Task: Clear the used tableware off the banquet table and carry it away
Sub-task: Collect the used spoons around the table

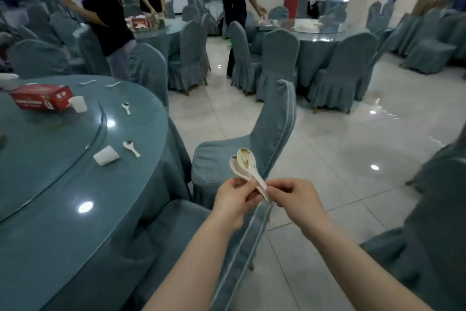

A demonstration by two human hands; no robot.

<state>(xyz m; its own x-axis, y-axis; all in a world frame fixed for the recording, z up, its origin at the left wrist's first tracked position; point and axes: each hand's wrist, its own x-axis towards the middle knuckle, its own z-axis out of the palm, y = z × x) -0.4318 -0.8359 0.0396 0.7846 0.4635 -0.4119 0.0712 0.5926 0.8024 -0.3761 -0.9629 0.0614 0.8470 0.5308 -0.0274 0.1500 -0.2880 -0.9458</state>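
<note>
Both hands [264,199] hold two nested spoons [245,163].

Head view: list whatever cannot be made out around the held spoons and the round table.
- White ceramic spoons: handle ends hidden by left hand and right hand; exact count unclear.
- Round blue-clothed table: left part cut off by the frame edge.
- Red cardboard box: print too blurred to read.
- White bowl: cropped at the left edge.

Glossy ceramic, glass and matt cloth

Two glazed white spoons [245,163] are seen smeared with residue. The table [75,184] is topped with reflective glass over blue-grey cloth; the chair covers [274,121] are matt fabric. The floor tiles [353,146] appear polished, the red box [41,96] printed cardboard.
</note>
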